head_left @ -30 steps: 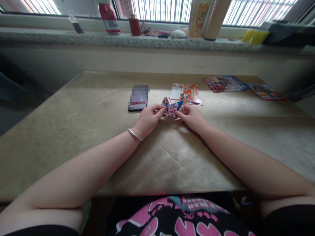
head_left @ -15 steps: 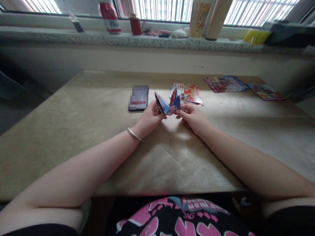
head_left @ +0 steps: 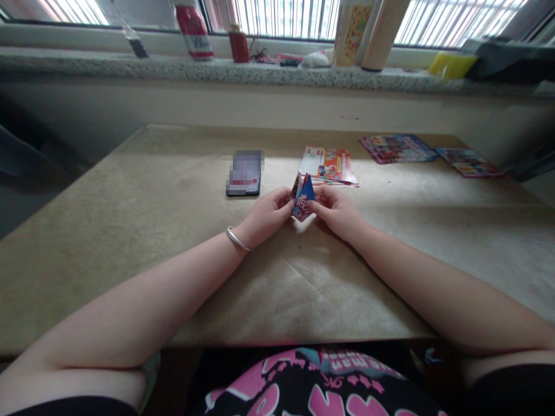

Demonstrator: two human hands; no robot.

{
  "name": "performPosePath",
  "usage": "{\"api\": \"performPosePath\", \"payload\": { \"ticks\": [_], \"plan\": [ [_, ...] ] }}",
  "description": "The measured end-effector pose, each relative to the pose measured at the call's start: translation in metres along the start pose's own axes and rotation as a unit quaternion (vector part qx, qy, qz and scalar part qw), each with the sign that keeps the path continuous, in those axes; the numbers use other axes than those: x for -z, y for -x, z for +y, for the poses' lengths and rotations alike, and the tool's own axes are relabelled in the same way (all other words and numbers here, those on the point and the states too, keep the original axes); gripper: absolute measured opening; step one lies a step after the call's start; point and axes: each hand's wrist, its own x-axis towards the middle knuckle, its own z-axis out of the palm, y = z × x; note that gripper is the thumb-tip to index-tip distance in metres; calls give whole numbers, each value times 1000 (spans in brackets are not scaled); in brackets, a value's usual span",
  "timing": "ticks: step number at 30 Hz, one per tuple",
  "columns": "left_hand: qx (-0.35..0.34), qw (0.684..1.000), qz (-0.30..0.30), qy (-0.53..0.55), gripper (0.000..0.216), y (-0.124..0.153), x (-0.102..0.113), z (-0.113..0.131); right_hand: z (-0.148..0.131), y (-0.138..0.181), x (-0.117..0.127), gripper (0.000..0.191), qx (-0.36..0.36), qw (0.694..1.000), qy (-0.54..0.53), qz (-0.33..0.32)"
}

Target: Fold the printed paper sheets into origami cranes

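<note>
A small folded paper piece (head_left: pixel 303 202), printed in blue with red and white lettering, is held just above the table between both hands. Its pointed tips face away from me and stand close together. My left hand (head_left: pixel 275 211), with a silver bangle on the wrist, pinches its left side. From the right, my right hand (head_left: pixel 333 209) grips it, thumb on the front face and fingers behind. The fingers partly hide the paper's sides. Right behind it lie several red and white printed sheets (head_left: pixel 333 164).
A phone (head_left: pixel 244 173) lies left of the sheets. Farther right are a stack of colourful printed cards or booklets (head_left: pixel 399 148) and another pile (head_left: pixel 470 162). The table (head_left: pixel 130 242) meets a wall under a stone windowsill (head_left: pixel 277 72) holding a red bottle (head_left: pixel 195 32) and other items.
The folded paper's spread points have come together, making it narrower and more upright. Both hands have moved closer to each other and slightly toward me, still holding it.
</note>
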Motion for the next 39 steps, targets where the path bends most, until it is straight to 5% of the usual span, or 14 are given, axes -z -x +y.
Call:
{"api": "performPosePath", "payload": {
  "ticks": [6, 14, 32, 39],
  "plan": [
    [18, 997, -27, 75, 43, 1, -2, -1, -3, -1, 0, 31, -23, 1000, -10, -4],
    [-12, 1000, 20, -21, 45, 3, 2, 0, -7, 0, 1, 26, -17, 994, 104, 19],
    [-22, 999, 9, 33, 37, 1, -3, -1, -1, -2, 0, 24, 18, 995, 74, 58],
    [-16, 998, 21, -48, 29, 2, -3, 2, 1, -3, 0, 20, 4, 996, 67, 61]
  ]
}}
